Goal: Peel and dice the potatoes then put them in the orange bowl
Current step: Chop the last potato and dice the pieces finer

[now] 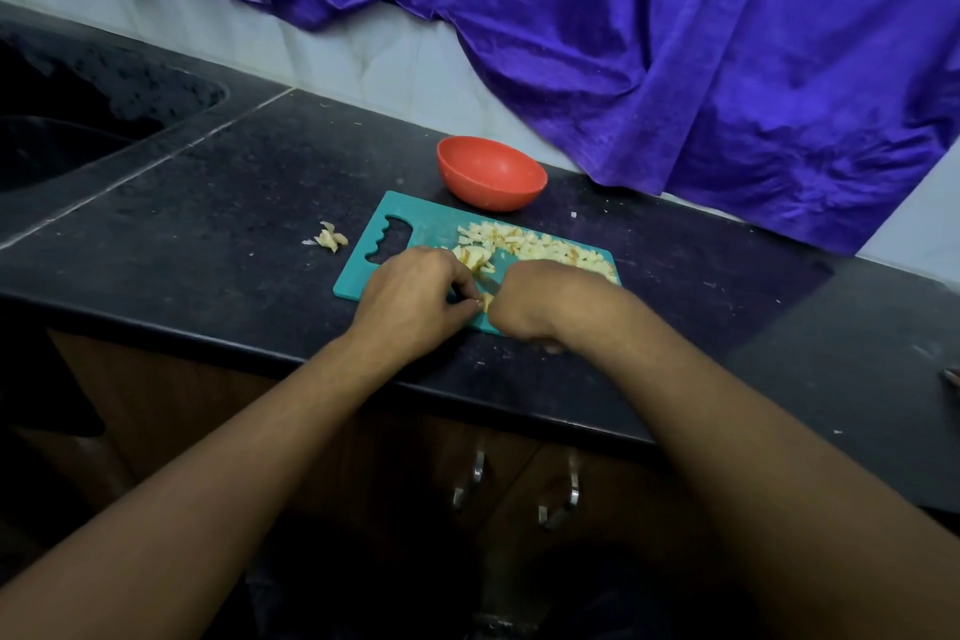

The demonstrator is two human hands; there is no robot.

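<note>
Teal plastic makes up the cutting board at the centre of the frame, lying on a dark speckled table with its cut-out handle toward the left. Along the board's far and right side runs a heap of diced potato, pale yellow, with a few larger cut pieces just above the knuckles. The left hand rests on the board's near left part, its fingers curled and pinched on a small potato piece at the near edge. The right hand sits just beside it, closed into a fist; a sliver of dark blade shows between the two hands, though the handle is hidden, so the grip cannot be told for sure. The orange bowl stands just beyond the board's far edge, and nothing can be seen inside it from here. A little pile of potato scraps lies on the table left of the board. A purple cloth hangs across the upper right, and a dark sink fills the upper left.
</note>
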